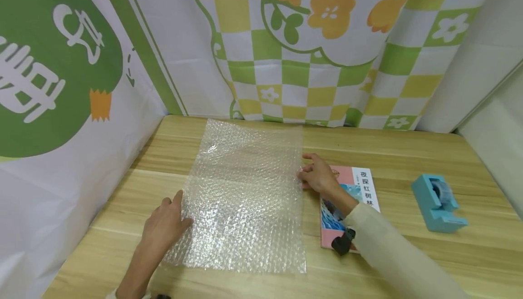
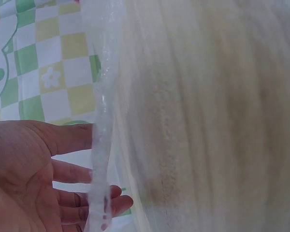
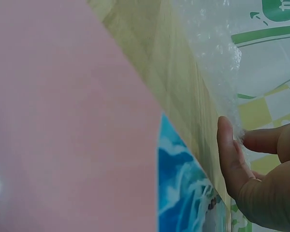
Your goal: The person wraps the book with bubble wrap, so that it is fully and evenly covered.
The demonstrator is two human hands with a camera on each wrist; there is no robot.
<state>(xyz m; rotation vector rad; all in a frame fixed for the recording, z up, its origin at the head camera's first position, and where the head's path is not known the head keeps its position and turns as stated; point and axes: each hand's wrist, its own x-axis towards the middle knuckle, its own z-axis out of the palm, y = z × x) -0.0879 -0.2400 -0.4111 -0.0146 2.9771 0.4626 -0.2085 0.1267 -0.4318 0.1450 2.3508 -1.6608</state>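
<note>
My pale wood-grain desk [image 1: 392, 153] meets a hanging white cloth [image 1: 294, 72] checked in green and yellow, printed with orange flowers. To my left, I see a white sheet [image 1: 81, 194] bearing a large green shape; to my right, plain white fabric [image 1: 502, 122]. Soft light surrounds me.

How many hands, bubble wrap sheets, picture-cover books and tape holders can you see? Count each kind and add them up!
Hands: 2 (left hand, right hand)
Bubble wrap sheets: 1 (bubble wrap)
Picture-cover books: 1 (book)
Tape holders: 1 (blue tape holder)
Total: 5
</note>
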